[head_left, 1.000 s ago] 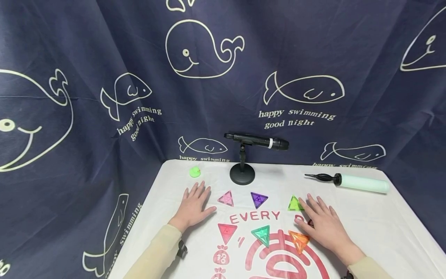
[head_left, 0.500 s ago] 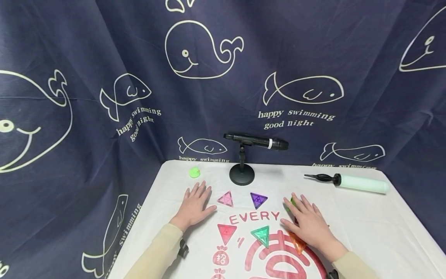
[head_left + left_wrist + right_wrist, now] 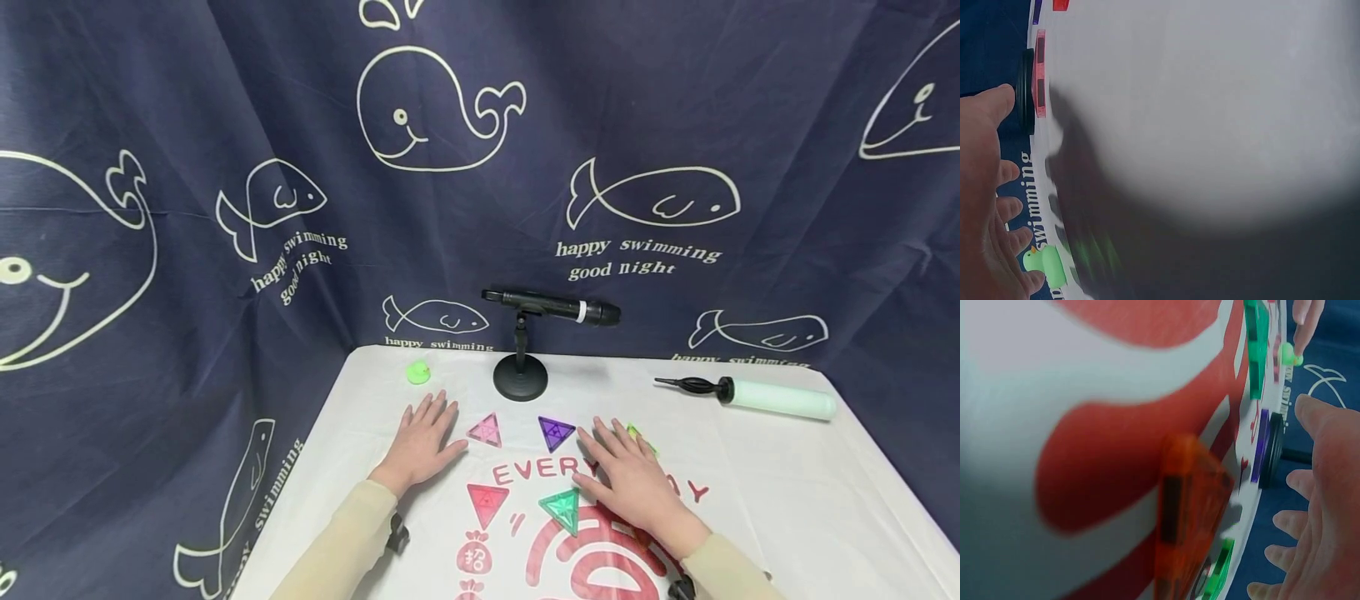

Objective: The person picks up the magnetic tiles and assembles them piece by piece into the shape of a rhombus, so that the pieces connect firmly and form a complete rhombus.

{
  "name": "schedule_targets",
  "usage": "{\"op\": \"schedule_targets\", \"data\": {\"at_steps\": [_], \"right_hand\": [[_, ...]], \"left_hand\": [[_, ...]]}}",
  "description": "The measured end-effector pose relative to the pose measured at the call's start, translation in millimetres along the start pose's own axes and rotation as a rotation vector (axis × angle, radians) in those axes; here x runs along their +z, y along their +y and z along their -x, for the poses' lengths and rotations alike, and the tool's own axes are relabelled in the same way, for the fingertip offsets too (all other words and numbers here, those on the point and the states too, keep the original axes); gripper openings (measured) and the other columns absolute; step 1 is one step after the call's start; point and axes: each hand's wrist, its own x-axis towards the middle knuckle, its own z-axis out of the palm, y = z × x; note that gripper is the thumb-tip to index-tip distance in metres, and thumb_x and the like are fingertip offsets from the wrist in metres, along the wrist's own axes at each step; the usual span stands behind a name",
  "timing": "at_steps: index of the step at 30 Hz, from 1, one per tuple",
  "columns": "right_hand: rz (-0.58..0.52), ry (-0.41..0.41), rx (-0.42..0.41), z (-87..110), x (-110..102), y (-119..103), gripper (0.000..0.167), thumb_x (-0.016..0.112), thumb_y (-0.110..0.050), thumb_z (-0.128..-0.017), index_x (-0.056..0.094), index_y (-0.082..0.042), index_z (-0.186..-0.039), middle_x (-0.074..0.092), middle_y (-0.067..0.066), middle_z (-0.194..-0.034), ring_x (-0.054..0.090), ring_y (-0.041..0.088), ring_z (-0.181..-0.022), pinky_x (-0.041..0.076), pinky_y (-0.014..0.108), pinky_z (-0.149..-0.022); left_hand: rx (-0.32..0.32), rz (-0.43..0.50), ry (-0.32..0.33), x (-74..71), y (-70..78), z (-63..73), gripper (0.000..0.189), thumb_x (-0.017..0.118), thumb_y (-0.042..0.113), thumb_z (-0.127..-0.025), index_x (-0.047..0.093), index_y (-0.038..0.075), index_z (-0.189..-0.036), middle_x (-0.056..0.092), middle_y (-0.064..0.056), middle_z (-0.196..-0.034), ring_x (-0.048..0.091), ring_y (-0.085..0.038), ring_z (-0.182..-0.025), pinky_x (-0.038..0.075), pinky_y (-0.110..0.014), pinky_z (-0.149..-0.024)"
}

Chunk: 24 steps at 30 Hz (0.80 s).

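My left hand (image 3: 417, 446) is held with fingers spread, left of a translucent pink triangular tile (image 3: 486, 430). Straight fingers also show on my right hand (image 3: 637, 483), which covers much of the lime-green triangle tile (image 3: 633, 432) and nearly all of an orange triangle tile (image 3: 1191, 512). Neither hand holds anything. Close to the right fingertips lies a purple triangle tile (image 3: 556, 433). A teal triangle tile (image 3: 564, 510) sits left of the right thumb, and a red triangle tile (image 3: 488, 503) lies between the two hands, nearer the front.
Beyond the tiles, a black microphone (image 3: 555, 305) rests on a round-based stand (image 3: 521, 377). A small green rubber duck (image 3: 418, 372) stands behind my left hand. At the back right lies a pale-green hand pump (image 3: 780, 398). A dark printed curtain (image 3: 465, 225) hangs behind the white-covered table (image 3: 817, 500).
My right hand has moved left, passing over the lime-green and orange tiles toward the purple one. The left hand and the tiles stay about where they were.
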Motion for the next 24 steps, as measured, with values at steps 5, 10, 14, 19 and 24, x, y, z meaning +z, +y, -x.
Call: {"op": "schedule_targets", "data": {"at_steps": [5, 10, 14, 19, 24], "right_hand": [[-0.027, -0.003, -0.017, -3.2, 0, -11, 0.074, 0.063, -0.061, -0.097, 0.052, -0.016, -0.154, 0.041, 0.017, -0.161, 0.032, 0.045, -0.15, 0.028, 0.071, -0.112], [-0.051, -0.008, -0.037, -7.1, 1, -22, 0.074, 0.066, -0.059, -0.096, 0.053, -0.013, -0.153, 0.041, 0.016, -0.162, 0.031, 0.044, -0.15, 0.027, 0.072, -0.112], [-0.051, -0.011, -0.053, -9.8, 5, -29, 0.076, 0.066, -0.06, -0.096, 0.052, -0.014, -0.155, 0.041, 0.016, -0.162, 0.032, 0.044, -0.15, 0.029, 0.073, -0.111], [-0.07, -0.043, -0.054, -13.7, 8, -41, 0.076, 0.064, -0.06, -0.097, 0.048, -0.017, -0.157, 0.039, 0.015, -0.163, 0.03, 0.044, -0.151, 0.028, 0.072, -0.112], [-0.101, -0.087, -0.071, -17.0, 12, -53, 0.075, 0.065, -0.059, -0.097, 0.047, -0.018, -0.158, 0.036, 0.016, -0.165, 0.027, 0.044, -0.152, 0.025, 0.07, -0.115]], "left_hand": [[0.014, 0.01, 0.021, 1.8, 0.7, -1.8, 0.075, 0.053, 0.058, -0.102, 0.045, 0.009, -0.157, 0.032, -0.019, -0.166, 0.027, -0.043, -0.152, 0.021, -0.068, -0.117], [0.012, 0.014, 0.027, 0.5, 3.2, -2.2, 0.073, 0.054, 0.057, -0.102, 0.047, 0.008, -0.156, 0.033, -0.019, -0.165, 0.028, -0.044, -0.152, 0.022, -0.068, -0.117], [0.008, 0.02, 0.017, -0.5, 5.5, -3.7, 0.072, 0.054, 0.055, -0.102, 0.046, 0.008, -0.156, 0.033, -0.019, -0.166, 0.028, -0.043, -0.152, 0.021, -0.067, -0.117], [0.017, 0.044, 0.018, -2.2, 9.4, -6.1, 0.068, 0.056, 0.048, -0.104, 0.047, 0.005, -0.155, 0.034, -0.021, -0.164, 0.027, -0.044, -0.152, 0.021, -0.068, -0.117], [0.028, 0.035, 0.017, 2.1, 10.4, -10.4, 0.065, 0.057, 0.046, -0.104, 0.047, 0.006, -0.155, 0.034, -0.021, -0.164, 0.028, -0.043, -0.152, 0.024, -0.067, -0.117]]}}
